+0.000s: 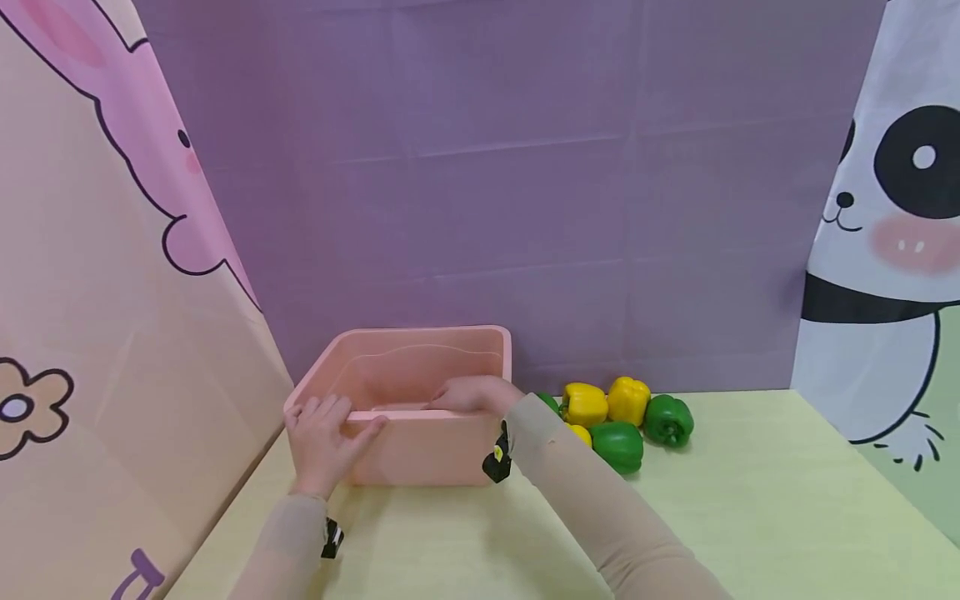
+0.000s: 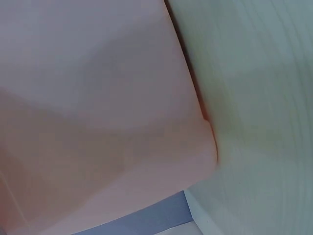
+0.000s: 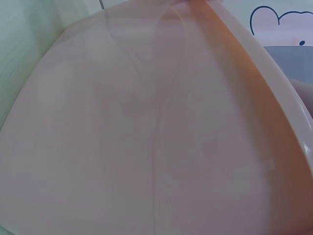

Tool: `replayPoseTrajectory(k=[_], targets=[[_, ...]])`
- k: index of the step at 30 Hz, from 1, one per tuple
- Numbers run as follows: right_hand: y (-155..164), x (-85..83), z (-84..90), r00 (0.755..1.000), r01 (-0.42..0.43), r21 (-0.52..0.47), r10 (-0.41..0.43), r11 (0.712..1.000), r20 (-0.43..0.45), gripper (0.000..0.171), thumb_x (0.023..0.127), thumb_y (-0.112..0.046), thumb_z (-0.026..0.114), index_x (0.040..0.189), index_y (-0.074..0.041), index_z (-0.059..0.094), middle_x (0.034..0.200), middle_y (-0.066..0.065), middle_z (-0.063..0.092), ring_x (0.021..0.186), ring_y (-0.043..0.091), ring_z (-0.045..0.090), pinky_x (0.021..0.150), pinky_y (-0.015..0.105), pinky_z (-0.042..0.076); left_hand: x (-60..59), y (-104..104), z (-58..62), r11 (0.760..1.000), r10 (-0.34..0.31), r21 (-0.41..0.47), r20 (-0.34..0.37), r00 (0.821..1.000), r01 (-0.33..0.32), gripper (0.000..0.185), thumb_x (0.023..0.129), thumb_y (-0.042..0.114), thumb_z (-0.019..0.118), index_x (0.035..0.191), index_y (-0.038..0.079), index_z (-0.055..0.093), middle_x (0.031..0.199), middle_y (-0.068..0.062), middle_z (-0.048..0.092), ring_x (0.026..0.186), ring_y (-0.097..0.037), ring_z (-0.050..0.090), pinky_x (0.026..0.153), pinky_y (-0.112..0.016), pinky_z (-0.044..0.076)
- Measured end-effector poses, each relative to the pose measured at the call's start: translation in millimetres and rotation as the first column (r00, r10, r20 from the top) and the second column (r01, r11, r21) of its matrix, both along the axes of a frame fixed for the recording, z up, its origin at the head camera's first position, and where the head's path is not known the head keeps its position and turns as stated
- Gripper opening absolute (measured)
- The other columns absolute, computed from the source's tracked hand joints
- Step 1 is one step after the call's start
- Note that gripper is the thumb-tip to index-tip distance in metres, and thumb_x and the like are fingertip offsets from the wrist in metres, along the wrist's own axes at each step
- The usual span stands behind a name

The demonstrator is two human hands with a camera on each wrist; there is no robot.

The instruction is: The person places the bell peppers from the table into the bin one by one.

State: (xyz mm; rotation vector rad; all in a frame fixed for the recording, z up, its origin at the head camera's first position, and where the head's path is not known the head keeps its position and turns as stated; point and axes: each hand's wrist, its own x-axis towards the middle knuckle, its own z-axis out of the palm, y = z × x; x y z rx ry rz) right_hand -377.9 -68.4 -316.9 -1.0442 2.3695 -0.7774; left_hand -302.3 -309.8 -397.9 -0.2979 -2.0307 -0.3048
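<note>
A pink plastic bin (image 1: 420,454) stands on the pale yellow-green table (image 1: 750,517), close to the left panel. My left hand (image 1: 324,433) grips the bin's near left corner, fingers over the rim and thumb along the front wall. My right hand (image 1: 471,393) reaches over the near rim into the bin, and its fingers lie stretched to the left along the inner wall, holding nothing that I can see. The left wrist view shows only the bin's outer wall (image 2: 98,122) and table. In the right wrist view the bin's bare interior (image 3: 146,137) fills the frame.
Several bell peppers lie right of the bin by the back wall, among them a yellow pepper (image 1: 585,404) and a green pepper (image 1: 617,446). A purple backdrop (image 1: 525,167), a pink rabbit panel (image 1: 112,292) and a panda panel (image 1: 885,250) enclose the table.
</note>
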Motion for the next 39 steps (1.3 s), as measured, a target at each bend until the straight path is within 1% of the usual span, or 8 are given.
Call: replayPoseTrajectory(k=[5,11,15,21,27,31,36,39], targets=[[-1,2.3,-0.8,0.999,0.008,0.005,-0.008,1.000,-0.045,0.035,0.096,-0.037,0.054,0.111,-0.010,0.069,0.096,-0.003,0.066,0.086,0.011,0.060,0.084,0.026,0.045,1.3,0,-0.4,1.000,0.001,-0.001,0.004,1.000,-0.001,0.067,0.084,0.079,0.040,0.069,0.013,0.044,0.070,-0.003,0.048,0.070,-0.028,0.040,0.081,-0.056,0.026],[-3,4.1,0.3,0.986,0.035,0.000,-0.034,0.999,-0.163,0.027,0.094,-0.035,0.057,0.093,-0.012,0.072,0.080,-0.004,0.066,0.074,0.011,0.059,0.075,0.025,0.047,3.7,0,1.0,1.000,-0.010,0.012,0.016,1.000,0.010,0.067,0.084,0.078,0.041,0.070,0.013,0.047,0.071,-0.003,0.049,0.070,-0.029,0.041,0.083,-0.056,0.026],[-3,4.6,0.1,0.972,0.042,-0.042,-0.051,0.998,-0.229,0.023,0.093,-0.034,0.060,0.094,-0.015,0.074,0.079,-0.007,0.066,0.074,0.010,0.059,0.073,0.024,0.047,4.3,0,2.7,1.000,-0.005,0.007,0.028,1.000,0.005,0.067,0.084,0.078,0.041,0.070,0.013,0.048,0.071,-0.004,0.050,0.070,-0.029,0.042,0.083,-0.056,0.026],[-2,5.7,1.1,0.952,0.054,-0.137,-0.093,0.989,-0.293,0.018,0.093,-0.030,0.064,0.101,-0.016,0.073,0.089,-0.009,0.067,0.081,0.009,0.060,0.078,0.024,0.048,5.4,1,8.1,1.000,-0.006,0.007,0.070,0.998,0.005,0.064,0.084,0.076,0.046,0.071,0.014,0.047,0.072,-0.003,0.049,0.071,-0.028,0.041,0.084,-0.055,0.026],[3,7.3,0.7,0.929,0.011,-0.214,-0.089,0.977,-0.359,0.022,0.091,-0.026,0.067,0.106,-0.011,0.071,0.094,-0.006,0.069,0.086,0.007,0.062,0.080,0.021,0.049,5.8,1,7.9,1.000,0.009,0.003,0.104,0.995,-0.009,0.061,0.083,0.074,0.051,0.071,0.014,0.047,0.072,-0.002,0.049,0.072,-0.028,0.041,0.084,-0.055,0.026],[14,11.4,3.3,0.911,-0.018,-0.268,-0.094,0.963,-0.401,0.024,0.090,-0.022,0.068,0.109,-0.007,0.070,0.096,-0.001,0.070,0.087,0.008,0.063,0.078,0.021,0.050,2.7,3,5.9,1.000,0.016,0.003,0.110,0.994,-0.016,0.059,0.082,0.072,0.055,0.071,0.014,0.047,0.072,-0.002,0.050,0.072,-0.028,0.043,0.084,-0.054,0.026],[34,17.5,7.7,0.893,-0.041,-0.316,-0.107,0.948,-0.437,0.028,0.092,-0.022,0.066,0.116,-0.007,0.066,0.111,0.005,0.068,0.097,0.016,0.063,0.085,0.028,0.051,-0.4,2,4.6,0.999,0.030,0.010,0.090,0.996,-0.031,0.062,0.082,0.075,0.051,0.072,0.013,0.049,0.073,-0.004,0.052,0.073,-0.029,0.044,0.083,-0.054,0.026],[51,20.8,8.3,0.897,-0.027,-0.336,-0.126,0.941,-0.424,0.032,0.093,-0.023,0.064,0.122,-0.009,0.063,0.121,0.005,0.063,0.104,0.020,0.060,0.089,0.032,0.050,-1.3,2,3.0,1.000,0.022,0.015,0.083,0.996,-0.024,0.063,0.082,0.075,0.050,0.072,0.013,0.049,0.074,-0.004,0.053,0.073,-0.029,0.044,0.083,-0.054,0.026]])
